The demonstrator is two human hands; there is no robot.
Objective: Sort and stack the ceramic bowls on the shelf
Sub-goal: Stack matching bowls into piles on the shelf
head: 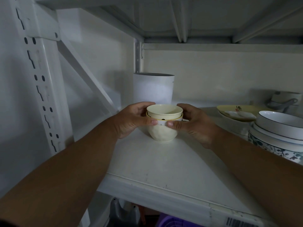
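I am facing a white metal shelf with perforated uprights, its board pale and scuffed. At the back of it stands a tall white cylindrical container, upright, behind my hands. At the right edge sits a stack of wide white ceramic bowls with thin dark rims, resting in a larger bowl painted with a dark leaf pattern. Beyond that lies a shallow pale yellow dish holding a small white saucer, and farther back some grey-white cups, too dim to make out well.

In the middle of the board, between my two hands, stands a small stack of three nested ceramic bowls. The bottom one is a cream faceted bowl resting on the shelf. Inside it sits a white bowl with a yellow rim and black dots, and in that a plain cream bowl.

My left hand curls round the left side of the stack, thumb pressed on the front of the dotted bowl's band, fingers wrapped behind the top bowl's rim. My right hand grips the opposite side the same way, thumb on the front just beside my left thumb, fingers round the back.
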